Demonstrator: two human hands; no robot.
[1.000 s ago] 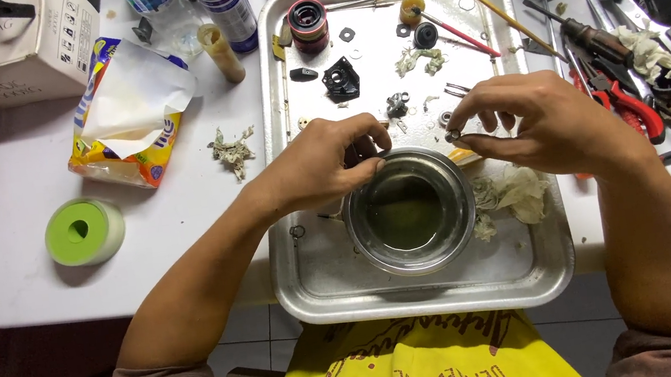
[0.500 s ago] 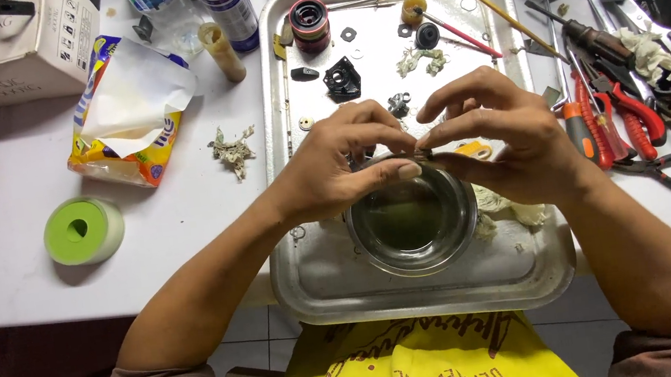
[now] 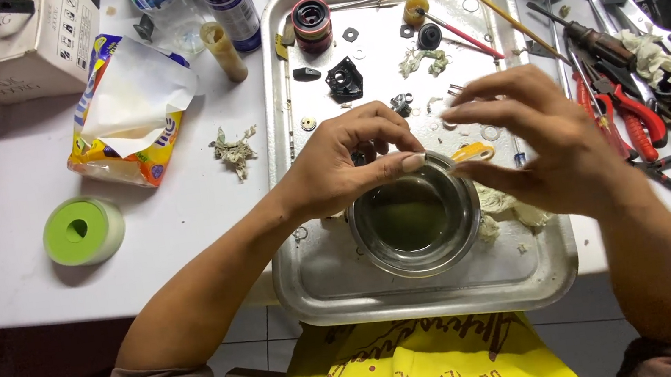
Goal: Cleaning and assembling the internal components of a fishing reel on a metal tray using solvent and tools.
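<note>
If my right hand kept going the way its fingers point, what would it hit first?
The right hand points left across the tray, so it would most likely meet the left hand first, just above the bowl. Depth is hard to judge from above.

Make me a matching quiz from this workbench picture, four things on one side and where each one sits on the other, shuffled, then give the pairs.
Things:
1. metal bowl
2. green tape roll
3. red pliers
4. tissue pack

Places:
A. on the table right of the tray
B. in the tray, below both hands
C. near the table's left edge
D. on the table between the cardboard box and the tray

Pairs: 1-B, 2-C, 3-A, 4-D
</note>
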